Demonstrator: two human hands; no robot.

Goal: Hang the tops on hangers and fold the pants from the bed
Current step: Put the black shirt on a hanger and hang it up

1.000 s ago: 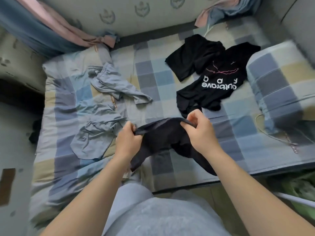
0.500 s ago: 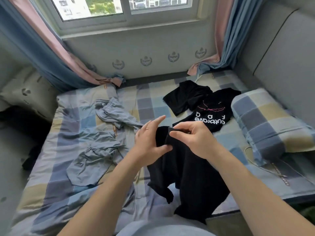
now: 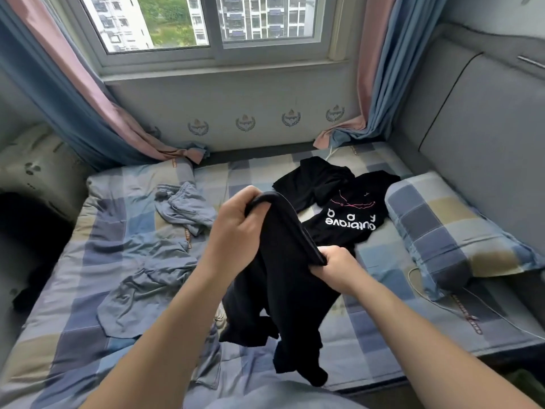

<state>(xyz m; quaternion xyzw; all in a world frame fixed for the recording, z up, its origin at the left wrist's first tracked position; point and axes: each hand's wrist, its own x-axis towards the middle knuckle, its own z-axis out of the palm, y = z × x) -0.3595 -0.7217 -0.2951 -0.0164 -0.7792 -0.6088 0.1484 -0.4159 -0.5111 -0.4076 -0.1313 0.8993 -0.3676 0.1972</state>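
left hand (image 3: 236, 225) grips the top edge of the black cloth (image 3: 283, 284), right hand (image 3: 334, 268) pinches it lower, fingertips tucked out of sight in the folds.

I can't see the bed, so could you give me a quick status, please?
Both gripping: left hand, right hand on black garment, held above bed. Printed black top, grey clothes lying on it. Nothing in the way.

Looking through a window (image 3: 215, 25) at apartment blocks (image 3: 265, 16), pink-and-blue curtains (image 3: 73, 93) hanging either side, a checked pillow (image 3: 442, 228) lying beside the grey headboard (image 3: 483, 137), a white cable (image 3: 409, 277) trailing nearby.
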